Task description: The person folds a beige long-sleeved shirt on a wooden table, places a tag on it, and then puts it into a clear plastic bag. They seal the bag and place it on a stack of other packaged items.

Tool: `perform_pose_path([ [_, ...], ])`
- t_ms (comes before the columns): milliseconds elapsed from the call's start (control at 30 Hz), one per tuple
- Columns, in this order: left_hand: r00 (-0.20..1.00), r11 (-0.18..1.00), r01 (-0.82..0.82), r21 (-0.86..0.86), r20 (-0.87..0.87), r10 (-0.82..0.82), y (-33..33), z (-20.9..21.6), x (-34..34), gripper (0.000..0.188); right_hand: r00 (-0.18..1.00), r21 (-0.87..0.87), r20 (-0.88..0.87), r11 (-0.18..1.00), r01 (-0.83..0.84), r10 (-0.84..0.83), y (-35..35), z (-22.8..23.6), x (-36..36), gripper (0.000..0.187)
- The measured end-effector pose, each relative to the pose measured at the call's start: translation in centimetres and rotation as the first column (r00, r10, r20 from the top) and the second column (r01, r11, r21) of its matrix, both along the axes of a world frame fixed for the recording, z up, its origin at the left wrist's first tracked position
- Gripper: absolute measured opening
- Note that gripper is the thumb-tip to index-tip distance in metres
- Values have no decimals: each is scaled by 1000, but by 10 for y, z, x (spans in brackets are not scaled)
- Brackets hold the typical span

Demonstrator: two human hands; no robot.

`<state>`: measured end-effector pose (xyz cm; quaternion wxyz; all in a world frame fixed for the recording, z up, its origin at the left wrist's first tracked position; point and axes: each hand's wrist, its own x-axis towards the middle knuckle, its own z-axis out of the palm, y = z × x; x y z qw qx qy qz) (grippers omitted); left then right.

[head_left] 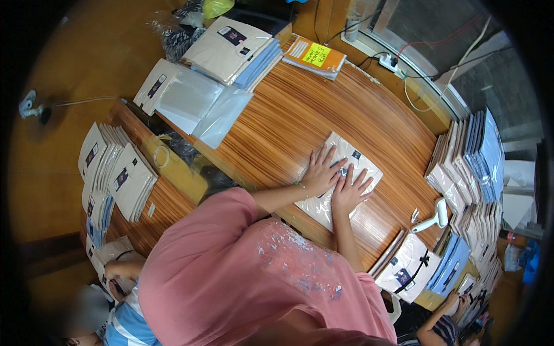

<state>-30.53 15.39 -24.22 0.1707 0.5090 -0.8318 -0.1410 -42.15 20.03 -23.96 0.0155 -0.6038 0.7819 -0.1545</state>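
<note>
A folded cream garment in a clear plastic bag (316, 210) lies flat on the wooden table, a dark label showing near its far edge. My left hand (319, 175) rests palm down on its left part with the fingers spread. Beside it, my right hand (347, 195) presses flat on the right part, fingers also apart. The two hands almost meet at the middle of the package and cover some of its print. Neither one grips anything.
Stacked bagged garments (228, 49) and clear plastic sleeves (190, 101) occupy the far left. An orange booklet (314, 57) sits at the back. Right of me are a white lint roller (431, 218) and tall garment piles (461, 164). Other people work at lower left and lower right.
</note>
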Motion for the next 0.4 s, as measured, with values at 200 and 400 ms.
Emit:
perform_pose_path([
  [200, 990, 998, -58, -15, -129, 56, -9, -25, -4, 50, 980, -60, 200, 998, 23, -11, -3, -15, -7, 50],
  [400, 811, 980, 180, -83, -551, -196, -64, -17, -18, 46, 983, -94, 130, 986, 140, -127, -16, 45, -29, 70],
])
